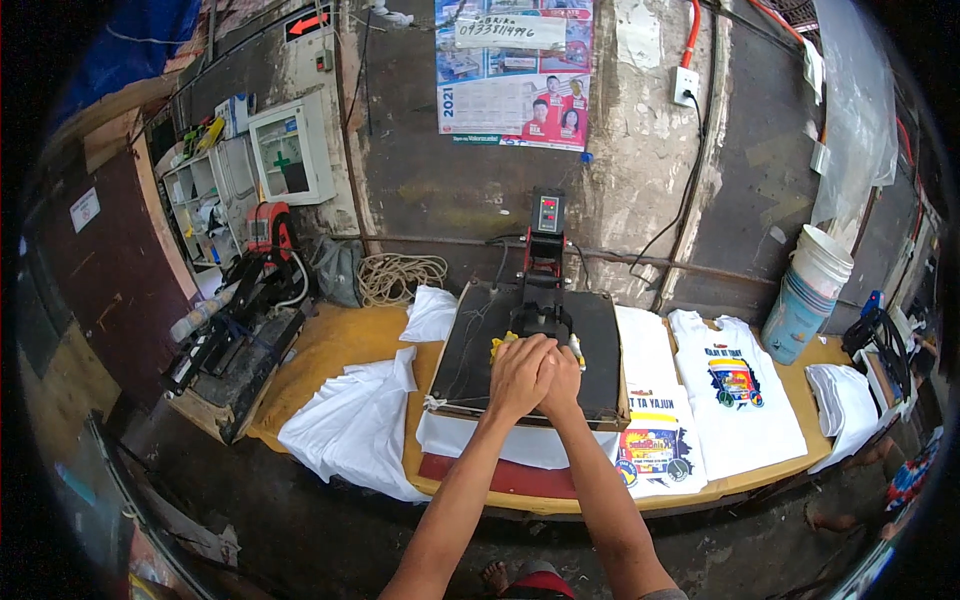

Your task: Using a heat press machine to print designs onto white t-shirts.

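Both of my hands are together on the front handle of a black heat press (480, 350). My left hand (519, 382) lies partly over my right hand (563, 385), with the fingers bent over the handle. Yellow wrapping on the handle (501, 344) shows at either side of them; its middle is hidden. The press's upper plate is down, and white cloth (480, 442) sticks out under its front edge. To the right lie a printed white shirt (742, 385) and another printed white cloth piece (655, 400), partly tucked beside the press.
White cloth (355, 425) is piled left of the press on the yellow-covered table (290, 375). A second press (240, 330) stands farther left, near coiled rope (400, 275). Stacked buckets (805, 295) and folded white cloth (840, 405) are at the right. A cable (690, 200) runs down the wall.
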Tool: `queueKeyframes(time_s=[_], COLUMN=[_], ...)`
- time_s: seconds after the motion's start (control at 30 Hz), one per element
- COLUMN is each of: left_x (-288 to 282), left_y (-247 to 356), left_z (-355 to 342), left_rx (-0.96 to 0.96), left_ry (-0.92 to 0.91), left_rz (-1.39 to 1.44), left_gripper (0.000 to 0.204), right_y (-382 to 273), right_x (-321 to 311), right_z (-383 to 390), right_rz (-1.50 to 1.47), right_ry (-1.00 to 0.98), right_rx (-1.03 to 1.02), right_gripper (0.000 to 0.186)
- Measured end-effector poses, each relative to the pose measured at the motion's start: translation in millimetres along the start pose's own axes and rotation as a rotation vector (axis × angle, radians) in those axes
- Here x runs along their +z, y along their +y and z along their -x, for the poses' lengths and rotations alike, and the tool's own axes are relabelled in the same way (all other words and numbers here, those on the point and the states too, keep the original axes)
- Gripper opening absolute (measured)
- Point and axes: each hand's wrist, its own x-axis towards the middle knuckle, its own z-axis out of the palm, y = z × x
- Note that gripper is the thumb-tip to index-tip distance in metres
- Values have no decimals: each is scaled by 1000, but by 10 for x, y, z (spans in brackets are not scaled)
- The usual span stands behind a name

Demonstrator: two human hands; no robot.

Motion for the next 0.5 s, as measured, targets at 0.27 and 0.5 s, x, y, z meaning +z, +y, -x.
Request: queueKeyframes(time_s=[0.27,0.5], left_x=[1,-18], left_y=[-14,-3], left_z=[25,6], left_rx=[3,14], left_ry=[0,26], left_rz=[14,-3], left_gripper=[28,29], right_y=[-10,5], right_x=[2,37], right_z=[18,40], right_rz=[-2,9], right_ry=[-26,-33], right_rx=[13,30], right_gripper=[12,12])
